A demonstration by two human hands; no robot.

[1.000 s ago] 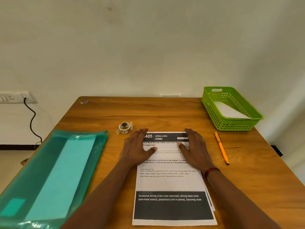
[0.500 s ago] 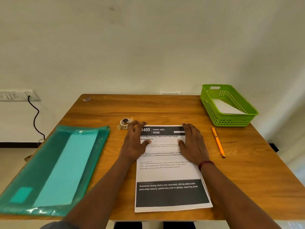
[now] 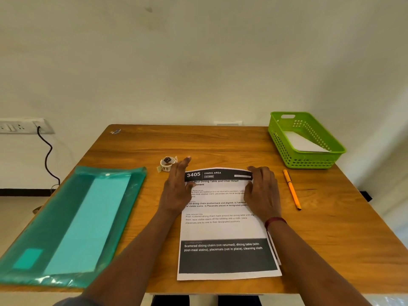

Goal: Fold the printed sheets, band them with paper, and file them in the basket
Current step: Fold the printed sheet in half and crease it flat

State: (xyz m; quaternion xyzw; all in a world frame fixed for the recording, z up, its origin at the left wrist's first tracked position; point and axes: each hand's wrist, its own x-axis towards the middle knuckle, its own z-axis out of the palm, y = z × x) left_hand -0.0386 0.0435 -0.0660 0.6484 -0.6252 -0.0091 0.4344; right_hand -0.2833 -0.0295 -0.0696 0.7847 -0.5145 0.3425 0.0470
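A stack of printed sheets (image 3: 223, 228) lies on the wooden table (image 3: 220, 144) in front of me, headed "3405 DINING AREA". Its far edge arches slightly off the table. My left hand (image 3: 176, 191) holds the far left corner, thumb on top and long fingers alongside and under it. My right hand (image 3: 262, 191) pinches the far right corner with curled fingers and the thumb on the page. The green basket (image 3: 306, 161) stands at the table's far right corner with a white folded paper (image 3: 302, 142) inside.
A small roll of tape (image 3: 167, 163) sits just beyond my left hand. An orange pen (image 3: 291, 189) lies to the right of the sheets. A teal plastic folder (image 3: 72, 221) covers the left of the table. A black cable (image 3: 47, 155) hangs from a wall socket.
Both hands slid from lying flat on the page to its far corners, and the far edge now bows up off the table. The camera has tilted slightly.
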